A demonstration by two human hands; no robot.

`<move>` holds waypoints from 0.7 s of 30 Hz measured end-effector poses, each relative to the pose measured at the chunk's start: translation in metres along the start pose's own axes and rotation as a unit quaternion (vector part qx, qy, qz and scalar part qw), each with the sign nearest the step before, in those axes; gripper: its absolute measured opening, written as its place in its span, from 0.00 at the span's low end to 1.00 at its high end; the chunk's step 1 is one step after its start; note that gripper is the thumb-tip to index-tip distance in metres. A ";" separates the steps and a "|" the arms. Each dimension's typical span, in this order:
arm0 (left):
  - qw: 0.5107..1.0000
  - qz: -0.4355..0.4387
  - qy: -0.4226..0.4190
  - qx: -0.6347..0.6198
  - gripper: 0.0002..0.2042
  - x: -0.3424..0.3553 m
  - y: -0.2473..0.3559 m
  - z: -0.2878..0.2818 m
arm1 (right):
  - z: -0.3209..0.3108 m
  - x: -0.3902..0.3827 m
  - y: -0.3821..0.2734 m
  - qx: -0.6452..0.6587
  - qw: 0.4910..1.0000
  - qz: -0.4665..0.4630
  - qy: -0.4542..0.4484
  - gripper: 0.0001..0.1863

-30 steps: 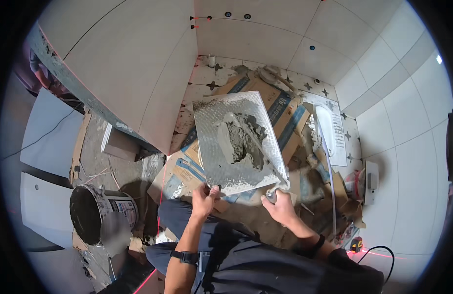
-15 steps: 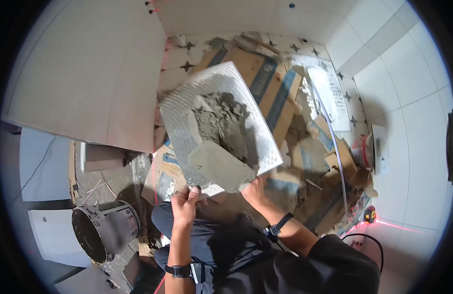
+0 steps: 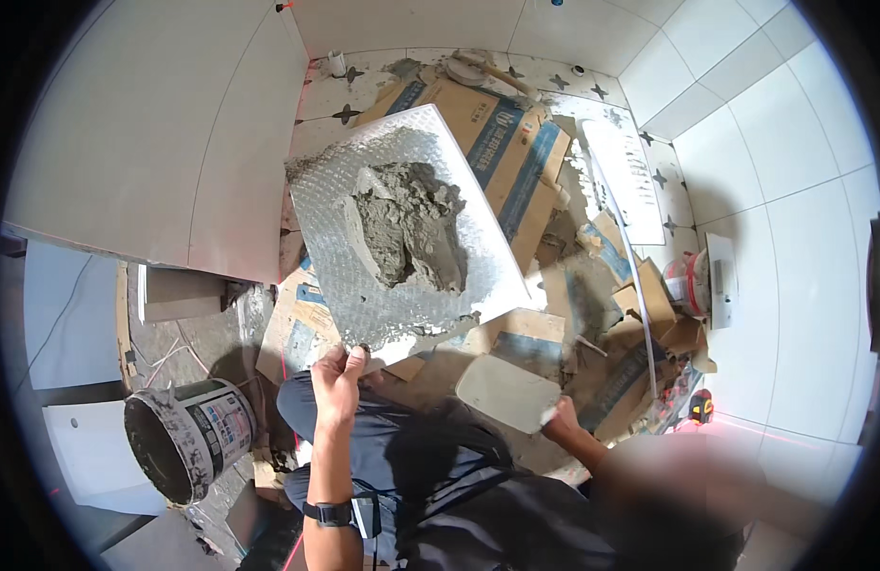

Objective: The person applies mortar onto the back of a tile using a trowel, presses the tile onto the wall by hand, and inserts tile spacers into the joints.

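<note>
Tile (image 3: 494, 262) and trowel (image 3: 502, 390) — one per hand.
Left hand (image 3: 336, 379) pinches near-left corner, thumb against fingers; mortar (image 3: 406, 228) heaped on top. Right hand (image 3: 563, 423) grips trowel — finger wrap unclear.

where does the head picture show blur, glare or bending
Head view: a blurred patch at lower right meets the right forearm; head view: bright light washes the squat pan nearly white; head view: fisheye bows the wall tiles' seams; head view: the mortar looks fairly sharp.

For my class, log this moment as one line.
left hand: grips tile by near edge | right hand: holds trowel, off tile | mortar: heaped on tile | bucket: at left
</note>
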State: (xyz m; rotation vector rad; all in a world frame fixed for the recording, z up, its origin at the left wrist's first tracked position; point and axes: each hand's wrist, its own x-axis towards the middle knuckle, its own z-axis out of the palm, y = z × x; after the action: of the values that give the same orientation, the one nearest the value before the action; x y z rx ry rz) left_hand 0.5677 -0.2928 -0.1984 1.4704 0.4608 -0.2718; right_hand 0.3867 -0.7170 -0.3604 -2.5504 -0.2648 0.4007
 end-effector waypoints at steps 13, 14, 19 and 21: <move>1.000 0.020 0.008 -0.010 0.10 0.001 0.003 0.009 | -0.101 0.148 -0.156 0.340 0.907 0.143 0.204 0.16; 1.000 0.023 0.004 -0.010 0.10 0.001 0.004 0.008 | -0.092 0.146 -0.150 0.340 0.906 0.146 0.204 0.16; 1.000 0.015 0.010 -0.019 0.10 -0.001 0.003 0.007 | -0.049 0.079 -0.100 0.228 0.949 0.127 0.175 0.16; 0.999 0.022 0.003 -0.026 0.10 0.000 -0.002 0.000 | -0.035 0.028 -0.079 0.209 0.957 0.166 0.113 0.17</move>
State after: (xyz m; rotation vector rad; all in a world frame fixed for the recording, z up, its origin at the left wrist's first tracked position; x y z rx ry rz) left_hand 0.5666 -0.2928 -0.1996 1.4298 0.4376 -0.2190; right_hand 0.4159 -0.6604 -0.2957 -2.1883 0.3082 0.2493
